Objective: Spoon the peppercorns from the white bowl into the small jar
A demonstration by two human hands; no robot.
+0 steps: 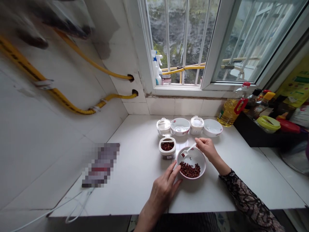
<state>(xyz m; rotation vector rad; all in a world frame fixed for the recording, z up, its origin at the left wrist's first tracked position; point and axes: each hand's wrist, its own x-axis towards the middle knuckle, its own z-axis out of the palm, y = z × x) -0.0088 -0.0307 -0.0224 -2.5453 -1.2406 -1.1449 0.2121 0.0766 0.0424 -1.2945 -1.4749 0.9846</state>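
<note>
Closed around the handle of a white plastic spoon (190,148), the right hand (206,149) sits at 2 o'clock from a white bowl with a faint red rim (202,169), while the left hand (161,193) is open, its fingers (172,172) spread against the bowl's rim at 8 o'clock. The spoon's long axis runs from 2 o'clock toward 8, its scoop just inside the rim near 10 o'clock, and the right hand is the nearer one to it. Dried reddish-brown peppercorns (190,169) lie heaped in the lower half of the bowl. Moving left to right, yellow gas hoses (72,64) cross a white tiled wall (48,129), and a thin white cable (77,203) trails along the front of a white counter (145,193). The bare left forearm rises from the bottom edge. An open square jar of the same peppercorns (167,146) stands just beside the bowl at 10 o'clock. Behind it, in a row, are a glass jar (164,126), a small bowl (180,126), a white lidded jar (197,125) and a second small bowl (212,127). The right arm, in a black lace sleeve (248,199), enters from 4 o'clock. Beyond the row, at 1 o'clock, stands a bottle of cooking oil (230,111).
</note>
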